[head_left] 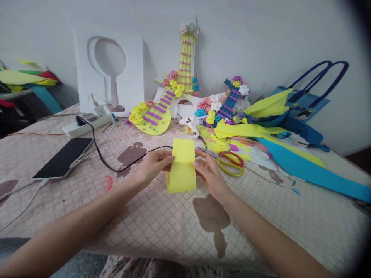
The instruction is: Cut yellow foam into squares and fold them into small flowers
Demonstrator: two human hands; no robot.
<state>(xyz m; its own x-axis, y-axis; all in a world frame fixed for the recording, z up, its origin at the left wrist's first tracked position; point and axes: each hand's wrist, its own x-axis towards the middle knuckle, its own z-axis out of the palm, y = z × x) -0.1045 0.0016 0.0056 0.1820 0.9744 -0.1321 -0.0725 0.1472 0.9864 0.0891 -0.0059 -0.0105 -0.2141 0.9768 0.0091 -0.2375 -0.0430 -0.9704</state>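
Over the middle of the table (pixel 130 227), the fingers of the left hand (pixel 156 165) and right hand (pixel 211 173) pinch opposite side edges of a folded yellow paper strip (pixel 182 177). Both bare forearms slant inward from the lower corners. Just beyond the right hand lie scissors (pixel 240 163). At the far right, a blue bag (pixel 314 107) has its handles raised; paper sheets (pixel 268 103) crowd its front, and its inside is hidden.

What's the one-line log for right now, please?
left hand: holds yellow paper strip | right hand: holds its other edge | strip: bent across near fingertips | nearby: scissors, white glue gun
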